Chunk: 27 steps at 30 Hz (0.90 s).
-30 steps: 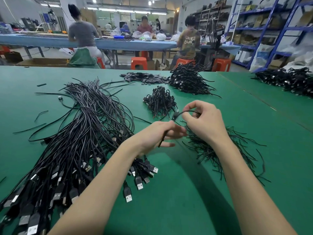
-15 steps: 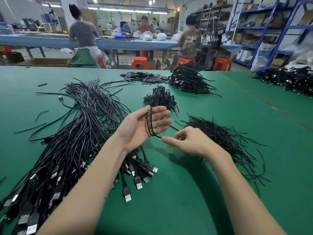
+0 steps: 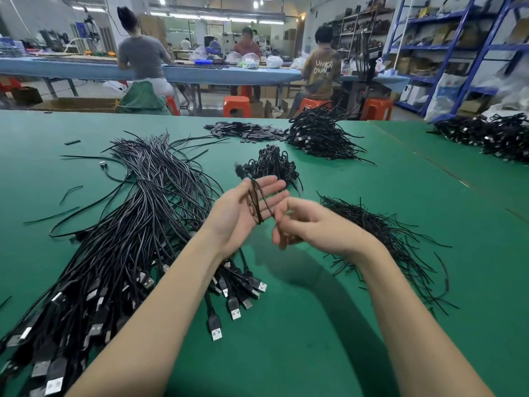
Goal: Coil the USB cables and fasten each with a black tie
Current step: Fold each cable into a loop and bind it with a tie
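Above table (image 3: pixel 329 325): left hand (image 3: pixel 240 213) flat, cable (image 3: pixel 256 204) looped; right hand (image 3: pixel 309 224) pinching.

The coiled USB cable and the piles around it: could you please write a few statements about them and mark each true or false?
1. The coiled USB cable is looped around the left hand. True.
2. The left hand's fingers are clenched in a fist. False: they are held straight.
3. The pile of black ties lies under the left arm. False: it lies beside the right hand.
4. The loose USB cables lie on the green table. True.
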Each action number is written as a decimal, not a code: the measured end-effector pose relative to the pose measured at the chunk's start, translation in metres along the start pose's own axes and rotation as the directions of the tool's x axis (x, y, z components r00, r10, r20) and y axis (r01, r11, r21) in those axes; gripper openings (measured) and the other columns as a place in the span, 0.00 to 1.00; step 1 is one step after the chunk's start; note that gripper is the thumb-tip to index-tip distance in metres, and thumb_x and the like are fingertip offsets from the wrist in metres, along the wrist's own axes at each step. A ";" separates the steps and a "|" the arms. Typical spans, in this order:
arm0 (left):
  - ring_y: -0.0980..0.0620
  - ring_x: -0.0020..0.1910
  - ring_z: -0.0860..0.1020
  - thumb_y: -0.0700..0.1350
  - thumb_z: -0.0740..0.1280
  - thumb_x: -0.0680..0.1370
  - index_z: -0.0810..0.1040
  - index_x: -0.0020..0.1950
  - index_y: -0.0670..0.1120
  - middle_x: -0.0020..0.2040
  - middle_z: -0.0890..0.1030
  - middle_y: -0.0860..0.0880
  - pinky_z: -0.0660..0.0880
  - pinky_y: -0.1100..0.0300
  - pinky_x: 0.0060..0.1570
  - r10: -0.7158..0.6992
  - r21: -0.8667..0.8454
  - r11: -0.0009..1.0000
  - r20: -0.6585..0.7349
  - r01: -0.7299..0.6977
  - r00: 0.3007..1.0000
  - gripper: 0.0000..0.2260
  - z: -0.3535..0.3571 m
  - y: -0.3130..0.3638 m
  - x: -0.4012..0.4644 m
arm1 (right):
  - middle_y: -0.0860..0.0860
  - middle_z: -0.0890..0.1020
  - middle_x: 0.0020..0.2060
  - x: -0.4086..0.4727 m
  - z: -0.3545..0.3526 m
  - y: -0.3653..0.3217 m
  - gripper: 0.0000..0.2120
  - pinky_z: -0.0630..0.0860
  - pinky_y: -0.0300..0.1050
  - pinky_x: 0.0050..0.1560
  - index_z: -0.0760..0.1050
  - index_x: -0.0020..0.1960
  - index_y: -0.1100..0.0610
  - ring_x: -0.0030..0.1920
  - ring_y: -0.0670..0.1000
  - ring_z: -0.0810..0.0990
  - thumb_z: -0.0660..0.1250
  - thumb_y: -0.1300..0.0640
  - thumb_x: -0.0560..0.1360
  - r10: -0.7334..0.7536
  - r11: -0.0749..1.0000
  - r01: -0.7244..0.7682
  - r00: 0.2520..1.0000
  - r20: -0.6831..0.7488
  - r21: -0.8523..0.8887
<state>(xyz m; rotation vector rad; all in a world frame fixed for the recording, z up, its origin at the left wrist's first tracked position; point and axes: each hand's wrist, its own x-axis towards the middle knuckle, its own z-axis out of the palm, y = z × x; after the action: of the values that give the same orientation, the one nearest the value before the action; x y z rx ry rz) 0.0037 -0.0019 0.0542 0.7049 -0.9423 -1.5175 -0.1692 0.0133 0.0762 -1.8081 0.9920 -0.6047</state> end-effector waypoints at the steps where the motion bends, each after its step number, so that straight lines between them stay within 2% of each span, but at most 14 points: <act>1: 0.44 0.58 0.82 0.48 0.47 0.87 0.75 0.65 0.37 0.62 0.81 0.39 0.81 0.54 0.54 -0.002 -0.100 0.995 0.034 0.005 0.999 0.22 -0.004 0.003 -0.001 | 0.55 0.84 0.41 -0.001 0.002 0.004 0.05 0.73 0.55 0.53 0.68 0.51 0.58 0.42 0.55 0.80 0.57 0.65 0.85 0.045 0.998 -0.048 0.997 0.062 0.044; 4: 0.45 0.55 0.83 0.48 0.50 0.86 0.82 0.60 0.39 0.61 0.82 0.42 0.81 0.56 0.49 -0.025 -0.239 0.969 0.126 0.055 0.992 0.22 -0.009 0.009 -0.004 | 0.54 0.84 0.38 0.002 0.004 0.017 0.03 0.72 0.52 0.52 0.67 0.53 0.55 0.39 0.54 0.79 0.59 0.59 0.85 0.142 0.989 -0.147 0.982 0.123 0.033; 6: 0.48 0.51 0.84 0.48 0.53 0.85 0.85 0.57 0.41 0.59 0.84 0.44 0.80 0.59 0.44 -0.029 -0.232 0.970 0.168 0.068 0.985 0.21 -0.010 0.010 -0.005 | 0.52 0.85 0.36 0.004 0.004 0.025 0.09 0.75 0.46 0.48 0.69 0.56 0.55 0.37 0.52 0.81 0.63 0.50 0.84 0.221 0.975 -0.217 0.971 0.093 -0.046; 8: 0.51 0.45 0.84 0.49 0.57 0.83 0.86 0.54 0.44 0.54 0.85 0.46 0.79 0.62 0.40 -0.031 -0.170 0.983 0.214 0.068 0.976 0.18 -0.013 0.014 -0.009 | 0.49 0.85 0.35 0.005 0.003 0.028 0.19 0.76 0.45 0.43 0.73 0.56 0.51 0.37 0.49 0.82 0.67 0.36 0.77 0.274 0.944 -0.280 0.960 -0.057 -0.176; 10: 0.52 0.38 0.83 0.50 0.61 0.80 0.87 0.50 0.45 0.49 0.86 0.47 0.78 0.63 0.39 -0.062 -0.086 0.992 0.265 0.088 0.962 0.15 -0.017 0.018 -0.012 | 0.44 0.83 0.38 0.004 0.000 0.028 0.30 0.74 0.45 0.42 0.77 0.48 0.44 0.40 0.44 0.80 0.64 0.20 0.64 0.266 0.831 -0.361 0.926 -0.267 -0.423; 11: 0.52 0.36 0.82 0.51 0.62 0.80 0.86 0.48 0.45 0.47 0.86 0.47 0.77 0.63 0.38 -0.089 -0.037 0.994 0.290 0.105 0.953 0.15 -0.019 0.020 -0.014 | 0.42 0.81 0.39 0.004 -0.001 0.027 0.33 0.72 0.45 0.41 0.77 0.45 0.44 0.41 0.43 0.78 0.62 0.16 0.59 0.244 0.772 -0.400 0.904 -0.352 -0.493; 13: 0.50 0.37 0.82 0.52 0.62 0.80 0.86 0.49 0.45 0.47 0.85 0.44 0.78 0.62 0.38 -0.181 0.108 0.982 0.359 0.152 0.916 0.16 -0.020 0.021 -0.016 | 0.42 0.79 0.37 0.006 -0.003 0.027 0.29 0.68 0.43 0.36 0.78 0.43 0.44 0.39 0.44 0.77 0.66 0.20 0.61 0.184 0.806 -0.377 0.892 -0.413 -0.455; 15: 0.45 0.46 0.85 0.52 0.59 0.82 0.85 0.54 0.43 0.52 0.85 0.40 0.80 0.59 0.43 -0.310 0.294 0.936 0.422 0.195 0.852 0.18 -0.017 0.018 -0.015 | 0.44 0.77 0.34 0.008 -0.007 0.025 0.13 0.65 0.41 0.33 0.76 0.47 0.46 0.33 0.45 0.73 0.71 0.37 0.72 0.139 0.917 -0.271 0.904 -0.403 -0.292; 17: 0.39 0.56 0.83 0.49 0.54 0.85 0.81 0.59 0.37 0.57 0.83 0.36 0.81 0.53 0.54 -0.394 0.423 0.879 0.385 0.221 0.835 0.21 -0.008 0.010 -0.011 | 0.45 0.77 0.33 0.007 -0.010 0.017 0.01 0.64 0.39 0.32 0.75 0.50 0.48 0.28 0.43 0.69 0.67 0.52 0.79 0.113 0.982 -0.165 0.902 -0.416 -0.091; 19: 0.39 0.59 0.82 0.47 0.52 0.86 0.76 0.62 0.34 0.58 0.82 0.35 0.78 0.48 0.62 -0.376 0.471 0.851 0.238 0.232 0.896 0.20 0.000 -0.001 -0.006 | 0.47 0.80 0.38 0.007 -0.010 0.007 0.06 0.65 0.36 0.29 0.75 0.52 0.51 0.27 0.42 0.69 0.61 0.60 0.82 0.109 0.991 -0.066 0.898 -0.425 0.117; 21: 0.39 0.59 0.82 0.47 0.52 0.87 0.76 0.62 0.34 0.58 0.83 0.37 0.76 0.46 0.64 -0.292 0.423 0.880 0.124 0.215 0.948 0.20 0.005 -0.008 -0.003 | 0.48 0.81 0.41 0.007 -0.006 -0.003 0.09 0.66 0.33 0.26 0.75 0.50 0.53 0.26 0.42 0.70 0.58 0.63 0.84 0.072 0.978 0.020 0.904 -0.422 0.209; 23: 0.39 0.56 0.82 0.46 0.52 0.87 0.77 0.60 0.36 0.56 0.83 0.37 0.79 0.48 0.60 -0.224 0.279 0.940 0.073 0.196 0.972 0.19 0.006 -0.010 -0.001 | 0.48 0.82 0.41 0.005 0.000 -0.009 0.11 0.67 0.34 0.27 0.76 0.48 0.53 0.28 0.43 0.72 0.59 0.65 0.83 0.008 0.973 0.078 0.929 -0.371 0.216; 25: 0.41 0.49 0.83 0.46 0.52 0.87 0.77 0.57 0.36 0.47 0.85 0.40 0.81 0.51 0.53 -0.165 0.178 0.971 0.029 0.157 0.986 0.18 0.003 -0.007 0.000 | 0.48 0.84 0.40 0.003 0.005 -0.012 0.11 0.68 0.35 0.29 0.77 0.46 0.54 0.30 0.45 0.75 0.61 0.67 0.81 -0.046 0.979 0.101 0.958 -0.284 0.180; 27: 0.46 0.46 0.83 0.46 0.53 0.86 0.79 0.51 0.38 0.40 0.85 0.46 0.79 0.54 0.53 -0.112 0.274 0.955 -0.009 0.110 0.994 0.18 -0.001 -0.004 0.001 | 0.49 0.85 0.41 0.002 0.007 -0.012 0.11 0.69 0.37 0.32 0.78 0.45 0.55 0.32 0.48 0.77 0.62 0.67 0.80 -0.073 0.982 0.113 0.967 -0.244 0.152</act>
<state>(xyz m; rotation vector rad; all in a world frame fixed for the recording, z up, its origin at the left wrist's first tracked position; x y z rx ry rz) 0.0024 -0.0033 0.0501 0.9653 -1.1481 -1.5020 -0.1585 0.0176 0.0838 -1.6685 0.9865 -0.9523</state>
